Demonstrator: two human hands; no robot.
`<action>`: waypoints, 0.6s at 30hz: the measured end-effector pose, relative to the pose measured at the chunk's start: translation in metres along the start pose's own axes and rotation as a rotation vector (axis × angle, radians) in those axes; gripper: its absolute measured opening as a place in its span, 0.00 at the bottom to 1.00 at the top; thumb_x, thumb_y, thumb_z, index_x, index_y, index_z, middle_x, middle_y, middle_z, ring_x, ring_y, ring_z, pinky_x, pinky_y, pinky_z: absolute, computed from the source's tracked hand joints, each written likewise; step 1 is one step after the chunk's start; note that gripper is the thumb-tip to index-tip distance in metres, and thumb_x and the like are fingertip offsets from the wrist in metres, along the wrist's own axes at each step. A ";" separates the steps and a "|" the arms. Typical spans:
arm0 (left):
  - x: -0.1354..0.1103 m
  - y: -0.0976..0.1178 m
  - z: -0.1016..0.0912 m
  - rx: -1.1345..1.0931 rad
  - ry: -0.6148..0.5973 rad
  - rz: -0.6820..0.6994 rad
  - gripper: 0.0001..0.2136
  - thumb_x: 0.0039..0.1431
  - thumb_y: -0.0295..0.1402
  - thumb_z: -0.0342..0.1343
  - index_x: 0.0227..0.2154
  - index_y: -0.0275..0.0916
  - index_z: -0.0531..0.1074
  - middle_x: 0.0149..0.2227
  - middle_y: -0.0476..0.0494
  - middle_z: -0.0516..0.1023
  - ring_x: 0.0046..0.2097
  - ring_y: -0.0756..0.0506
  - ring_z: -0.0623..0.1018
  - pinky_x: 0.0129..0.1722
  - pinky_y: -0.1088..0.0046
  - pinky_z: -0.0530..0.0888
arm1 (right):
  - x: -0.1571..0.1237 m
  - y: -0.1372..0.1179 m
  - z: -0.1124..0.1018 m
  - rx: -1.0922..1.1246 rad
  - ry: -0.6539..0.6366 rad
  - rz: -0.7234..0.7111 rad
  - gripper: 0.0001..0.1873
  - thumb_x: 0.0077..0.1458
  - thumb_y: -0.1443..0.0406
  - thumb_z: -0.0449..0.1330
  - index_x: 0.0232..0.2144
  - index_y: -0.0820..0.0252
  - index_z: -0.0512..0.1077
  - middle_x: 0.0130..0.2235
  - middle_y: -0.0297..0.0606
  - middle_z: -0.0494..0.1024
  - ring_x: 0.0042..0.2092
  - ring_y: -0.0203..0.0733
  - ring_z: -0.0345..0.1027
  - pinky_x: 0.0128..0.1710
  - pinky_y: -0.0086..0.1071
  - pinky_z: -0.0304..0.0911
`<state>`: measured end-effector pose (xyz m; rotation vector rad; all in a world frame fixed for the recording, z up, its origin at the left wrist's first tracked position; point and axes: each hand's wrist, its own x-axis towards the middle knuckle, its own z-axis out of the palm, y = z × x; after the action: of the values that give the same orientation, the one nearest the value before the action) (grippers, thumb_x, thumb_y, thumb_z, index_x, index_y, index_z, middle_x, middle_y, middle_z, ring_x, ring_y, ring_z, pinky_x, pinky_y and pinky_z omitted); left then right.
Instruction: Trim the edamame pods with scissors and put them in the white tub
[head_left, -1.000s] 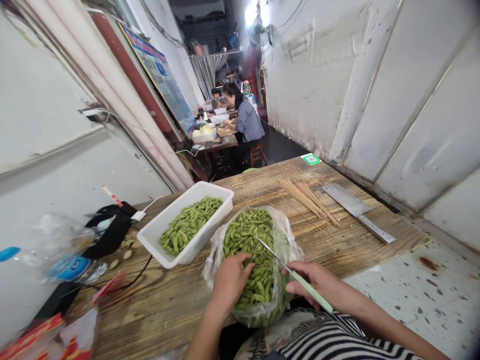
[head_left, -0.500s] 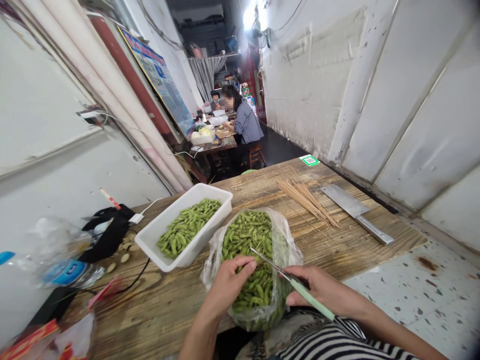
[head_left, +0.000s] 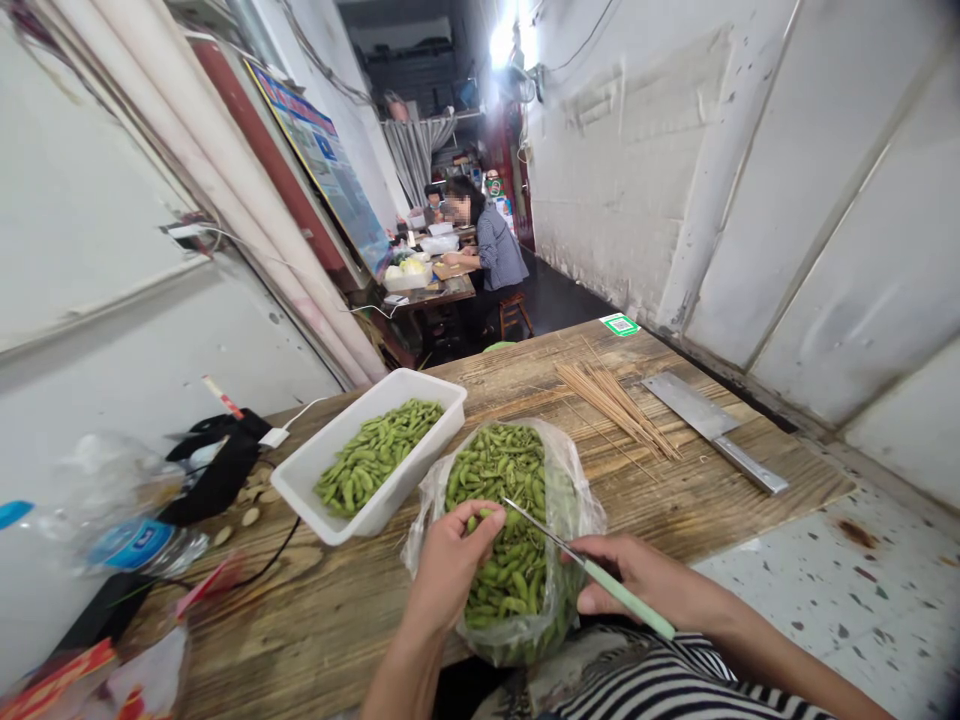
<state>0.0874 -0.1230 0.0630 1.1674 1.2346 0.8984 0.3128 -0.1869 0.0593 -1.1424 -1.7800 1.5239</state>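
Note:
A clear plastic bag (head_left: 581, 500) full of green edamame pods (head_left: 517, 580) sits at the near edge of the table in front of me. Over its left part is my left hand (head_left: 450, 560), thumb and fingers pinched on an edamame pod (head_left: 472, 521) that shows in part. My right hand (head_left: 637, 575), at the bag's right side, grips scissors (head_left: 628, 598) with a pale green handle. Their thin metal blades point up and left over the pods, the tip close to my left fingertips. More pods lie in a white plastic tub (head_left: 289, 487) left of the bag.
Bamboo skewers (head_left: 619, 405) and a cleaver (head_left: 697, 410) lie on the wooden table (head_left: 300, 620), right of the bag. At left are a plastic bottle (head_left: 142, 545), a black cable and red packaging. Farther back, a person (head_left: 499, 245) sits at another table.
My left hand has shifted slightly up and left, away from the scissors' tip, with a pod between its fingers. The right hand and scissors have hardly moved.

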 end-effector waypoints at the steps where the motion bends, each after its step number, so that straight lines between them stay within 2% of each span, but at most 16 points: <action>1: 0.000 0.000 0.002 -0.054 -0.011 -0.021 0.18 0.44 0.44 0.64 0.32 0.34 0.74 0.15 0.59 0.56 0.19 0.56 0.54 0.19 0.79 0.50 | 0.000 0.000 0.001 0.031 0.004 -0.002 0.21 0.54 0.51 0.59 0.39 0.64 0.71 0.29 0.30 0.64 0.30 0.35 0.55 0.28 0.24 0.54; 5: -0.001 0.000 0.008 -0.268 -0.037 -0.079 0.18 0.41 0.40 0.66 0.33 0.34 0.73 0.16 0.60 0.55 0.19 0.57 0.51 0.19 0.80 0.49 | 0.003 0.000 0.006 0.126 0.046 0.007 0.21 0.53 0.50 0.59 0.34 0.65 0.69 0.26 0.28 0.59 0.28 0.32 0.51 0.25 0.23 0.50; 9: 0.001 0.000 0.010 -0.374 -0.008 -0.036 0.18 0.42 0.40 0.66 0.33 0.33 0.74 0.17 0.59 0.57 0.20 0.58 0.52 0.19 0.80 0.50 | 0.006 0.003 0.010 0.160 0.082 0.083 0.23 0.50 0.48 0.61 0.31 0.64 0.68 0.20 0.25 0.56 0.21 0.29 0.49 0.18 0.22 0.45; 13: 0.002 -0.002 0.008 -0.221 -0.014 0.001 0.18 0.48 0.41 0.62 0.38 0.33 0.74 0.15 0.59 0.57 0.19 0.57 0.53 0.19 0.80 0.49 | 0.007 0.006 0.009 0.187 0.058 0.152 0.23 0.52 0.48 0.59 0.38 0.62 0.66 0.20 0.24 0.59 0.17 0.28 0.50 0.15 0.21 0.45; 18: -0.001 -0.008 0.007 0.003 0.006 0.055 0.22 0.51 0.45 0.57 0.44 0.33 0.74 0.16 0.58 0.58 0.18 0.56 0.54 0.18 0.80 0.50 | 0.006 0.000 0.003 0.020 0.032 0.032 0.20 0.54 0.51 0.59 0.35 0.64 0.69 0.24 0.27 0.61 0.23 0.29 0.53 0.20 0.21 0.49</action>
<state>0.0933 -0.1262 0.0553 1.2067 1.2144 0.9413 0.3071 -0.1835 0.0580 -1.1839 -1.7290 1.5296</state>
